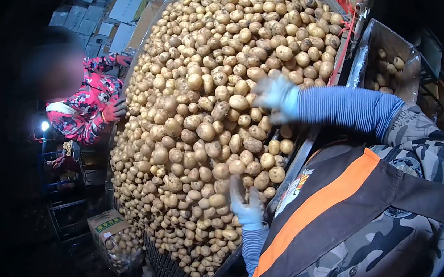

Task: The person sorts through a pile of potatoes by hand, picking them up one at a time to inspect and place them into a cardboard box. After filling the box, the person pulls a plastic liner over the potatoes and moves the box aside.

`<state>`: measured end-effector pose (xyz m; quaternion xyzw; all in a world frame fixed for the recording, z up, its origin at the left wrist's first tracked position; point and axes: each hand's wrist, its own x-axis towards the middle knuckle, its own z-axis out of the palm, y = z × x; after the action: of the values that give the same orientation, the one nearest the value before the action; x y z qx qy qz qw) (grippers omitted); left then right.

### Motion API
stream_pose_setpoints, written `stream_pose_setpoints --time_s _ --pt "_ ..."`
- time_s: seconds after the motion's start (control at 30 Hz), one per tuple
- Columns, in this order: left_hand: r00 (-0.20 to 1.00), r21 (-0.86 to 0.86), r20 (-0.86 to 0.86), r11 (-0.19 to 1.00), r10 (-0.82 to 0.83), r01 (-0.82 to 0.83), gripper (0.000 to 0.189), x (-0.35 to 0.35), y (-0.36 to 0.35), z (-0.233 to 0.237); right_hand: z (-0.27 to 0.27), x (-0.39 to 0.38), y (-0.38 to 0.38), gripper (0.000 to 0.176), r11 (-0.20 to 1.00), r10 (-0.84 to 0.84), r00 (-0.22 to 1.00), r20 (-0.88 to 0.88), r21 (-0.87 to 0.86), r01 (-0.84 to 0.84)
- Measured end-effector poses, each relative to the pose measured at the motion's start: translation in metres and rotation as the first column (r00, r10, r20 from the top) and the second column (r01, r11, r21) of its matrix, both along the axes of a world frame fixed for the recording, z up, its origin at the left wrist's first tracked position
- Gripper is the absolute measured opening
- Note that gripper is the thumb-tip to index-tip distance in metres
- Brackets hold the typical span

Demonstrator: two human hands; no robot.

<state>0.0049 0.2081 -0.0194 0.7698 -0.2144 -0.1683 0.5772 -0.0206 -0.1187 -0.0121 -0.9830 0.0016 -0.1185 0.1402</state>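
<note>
A big heap of potatoes (199, 119) fills the sorting table in front of me, many of them with earth on their skins. My right hand (277, 98), in a pale glove and a blue striped sleeve, is over the heap's near side; motion blurs it, but its fingers look spread, with no potato visible in them. Lower in the view, my left hand (247, 205), gloved alike, is at the near edge of the heap. Its thumb and fingers are apart and nothing shows between them. Potatoes lie right beside both hands.
Across the heap stands a co-worker in a pink patterned jacket (88, 106), gloved hands at its edge. A plastic-lined box (412, 61) with potatoes is at right, a carton (102, 225) of potatoes at lower left. Dark metal bars (163, 275) slope below the heap. Cartons (124, 36) stand behind.
</note>
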Motion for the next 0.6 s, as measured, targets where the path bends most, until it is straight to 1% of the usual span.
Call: stream_pose_setpoints --time_s 0.03,0.07,0.1,0.13,0.17,0.2,0.23,0.27,0.3,0.33,0.37,0.4,0.43,0.47,0.53,0.57,0.6 --pt "0.995 0.156 0.103 0.988 -0.013 -0.003 0.055 -0.01 0.008 0.0 0.0 0.001 0.025 0.051 0.992 0.099 0.992 -0.072 -0.077 -0.105" --pt "0.986 0.297 0.163 0.955 -0.03 -0.02 0.056 -0.018 0.015 -0.002 -0.004 0.001 0.042 0.05 0.973 0.213 0.961 -0.175 -0.055 -0.226" --pt "0.979 0.416 0.194 0.909 -0.053 -0.034 0.057 -0.024 0.019 -0.006 -0.034 0.007 0.056 0.046 0.975 0.178 0.972 -0.154 -0.106 -0.196" --pt "0.973 0.507 0.218 0.861 -0.078 -0.044 0.058 -0.029 0.022 -0.009 -0.041 0.013 0.065 0.042 0.974 0.145 0.981 -0.132 -0.158 -0.165" --pt "0.966 0.562 0.24 0.825 -0.093 -0.06 0.06 -0.032 0.024 -0.013 -0.048 0.013 0.056 0.036 0.98 0.141 0.97 -0.197 -0.109 -0.165" --pt "0.958 0.589 0.264 0.806 -0.115 -0.066 0.062 -0.036 0.026 -0.013 -0.033 0.012 0.038 0.031 0.985 0.142 0.954 -0.265 -0.061 -0.164" --pt "0.948 0.615 0.288 0.785 -0.137 -0.073 0.065 -0.041 0.028 -0.014 -0.029 0.009 0.023 0.024 0.943 0.037 0.951 -0.307 -0.305 -0.135" --pt "0.958 0.576 0.268 0.814 -0.102 -0.075 0.067 -0.047 0.027 -0.01 -0.041 0.013 0.001 0.021 0.984 -0.021 0.941 -0.338 -0.174 -0.04" --pt "0.966 0.536 0.248 0.841 -0.067 -0.079 0.069 -0.052 0.026 -0.007 -0.034 0.007 -0.013 0.019 0.979 -0.037 0.956 -0.289 -0.204 -0.023" --pt "0.96 0.615 0.256 0.785 -0.11 -0.074 0.07 -0.051 0.023 -0.009 -0.037 0.005 -0.032 0.022 0.963 -0.038 0.963 -0.265 -0.267 -0.036" --pt "0.955 0.692 0.254 0.719 -0.154 -0.068 0.071 -0.049 0.02 -0.01 -0.051 0.011 -0.048 0.029 0.97 -0.083 0.982 -0.17 -0.24 0.041" --pt "0.948 0.763 0.245 0.644 -0.202 -0.059 0.072 -0.048 0.018 -0.012 -0.035 0.011 -0.062 0.037 0.972 -0.176 0.965 -0.195 -0.191 0.139" --pt "0.935 0.75 0.268 0.659 -0.232 -0.052 0.076 -0.046 0.017 -0.018 -0.056 0.015 -0.08 0.046 0.913 -0.325 0.944 -0.058 -0.28 0.298" --pt "0.934 0.735 0.288 0.674 -0.209 -0.076 0.076 -0.045 0.012 -0.018 0.005 0.011 -0.084 0.06 0.905 -0.424 0.807 -0.411 -0.223 0.362" --pt "0.93 0.706 0.325 0.698 -0.169 -0.119 0.077 -0.042 -0.008 -0.015 -0.009 -0.005 -0.095 0.068 0.873 -0.488 0.834 -0.256 -0.146 0.466" --pt "0.981 0.788 0.156 0.613 -0.114 -0.054 0.079 -0.041 -0.025 0.0 0.003 -0.012 -0.088 0.067 0.879 -0.476 0.834 -0.278 -0.152 0.452" --pt "0.987 0.754 0.13 0.656 -0.095 -0.036 0.08 -0.041 -0.037 0.002 -0.005 -0.018 -0.083 0.068 0.902 -0.426 0.872 -0.24 -0.044 0.429"
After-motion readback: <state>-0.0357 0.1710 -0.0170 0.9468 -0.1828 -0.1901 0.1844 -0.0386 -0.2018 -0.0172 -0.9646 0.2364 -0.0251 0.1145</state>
